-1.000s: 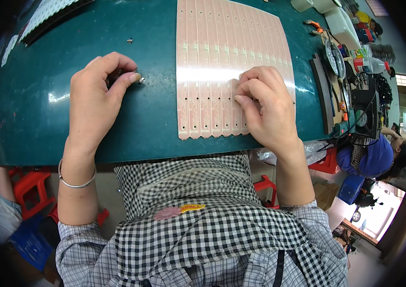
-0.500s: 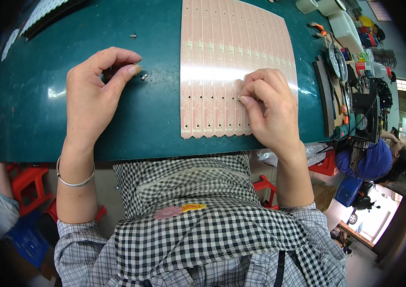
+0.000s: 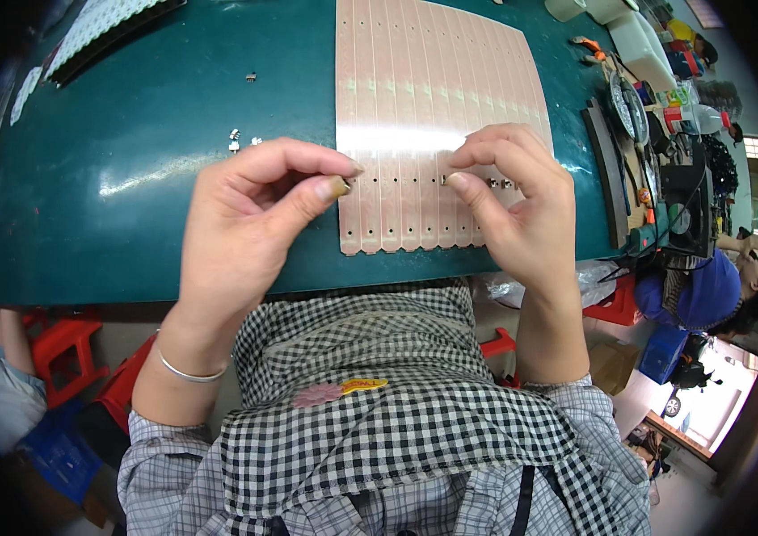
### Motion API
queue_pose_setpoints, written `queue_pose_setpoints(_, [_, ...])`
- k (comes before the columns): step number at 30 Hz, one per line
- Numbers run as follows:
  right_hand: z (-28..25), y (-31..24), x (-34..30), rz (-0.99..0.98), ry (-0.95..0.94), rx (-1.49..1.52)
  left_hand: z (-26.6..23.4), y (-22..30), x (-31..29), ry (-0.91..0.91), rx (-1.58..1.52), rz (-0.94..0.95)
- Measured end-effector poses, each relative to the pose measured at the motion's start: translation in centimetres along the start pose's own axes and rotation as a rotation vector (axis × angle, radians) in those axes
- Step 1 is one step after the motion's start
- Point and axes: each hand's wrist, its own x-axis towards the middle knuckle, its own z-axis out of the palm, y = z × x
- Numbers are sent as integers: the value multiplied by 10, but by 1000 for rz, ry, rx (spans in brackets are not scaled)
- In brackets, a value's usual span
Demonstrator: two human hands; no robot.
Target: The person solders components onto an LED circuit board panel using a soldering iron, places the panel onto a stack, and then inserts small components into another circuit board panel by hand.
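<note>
A panel of narrow, pale pink circuit board strips lies on the table, with a row of dark holes across it. My left hand is over the panel's left edge, its thumb and forefinger pinched on a small dark electronic component. Over the panel's right part, my right hand has its thumb and forefinger slightly apart. A small component sits on a strip right by that thumb tip. More small components show on the strips beneath my right hand, partly hidden by it.
Loose components lie on the green table beyond my left hand, another farther off. A white ridged stack stands at the far left. Tools, a bottle and a dark bar crowd the right side. A co-worker sits at right.
My left hand has moved right, from the loose components to the panel's left edge, with a component in its pinch. My right thumb and forefinger have parted, exposing a component on the strip.
</note>
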Motion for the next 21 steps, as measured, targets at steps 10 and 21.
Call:
queue_pose_setpoints(10, [11,-20,-2,-8,-190,553,28,-6,-10,-113,-171,-106])
queue_pose_setpoints(21, [15,16,-3,24,4,-17,-37,0,20,165,1218,340])
